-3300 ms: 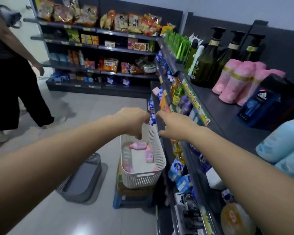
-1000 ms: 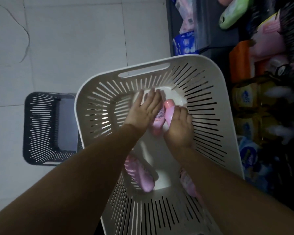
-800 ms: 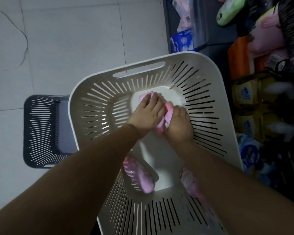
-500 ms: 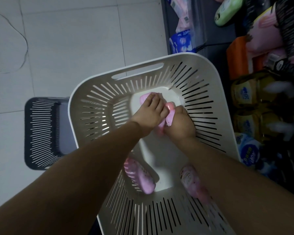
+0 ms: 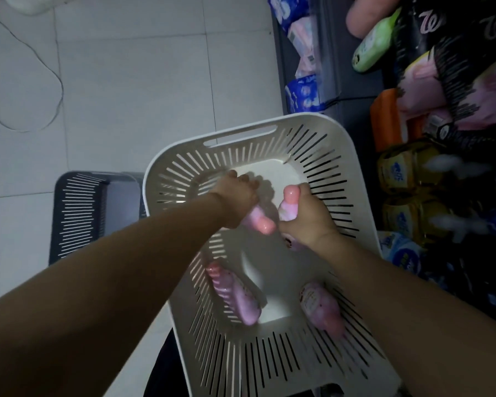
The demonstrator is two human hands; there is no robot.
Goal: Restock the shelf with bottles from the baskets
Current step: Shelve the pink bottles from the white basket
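The left hand (image 5: 236, 200) curls its fingers round a pink bottle (image 5: 259, 222), whose rounded end sticks out below the fist toward the near side. Just beside it, the right hand (image 5: 308, 217) grips a second pink bottle (image 5: 289, 200) upright, its cap showing above the thumb and fingers. The two hands are close together, and the end of the first bottle nearly meets the right hand; whether they touch I cannot tell. Both hands are down inside the white basket (image 5: 258, 151), over the far half of its floor. A third pink bottle (image 5: 235, 296) lies flat toward the near left corner of the basket floor, along the slotted left wall. A fourth pink bottle (image 5: 321, 309) lies by the near right wall, partly hidden under the right forearm. To the left of the white basket, a dark basket (image 5: 80, 219) sits on the pale tiled floor (image 5: 132, 81), and a thin cable (image 5: 58, 81) loops over the tiles further off. Along the right runs the shelf (image 5: 335, 67), crowded with blurred goods: a green bottle (image 5: 372, 50), yellow packs (image 5: 401, 173) and blue packs (image 5: 304, 93).
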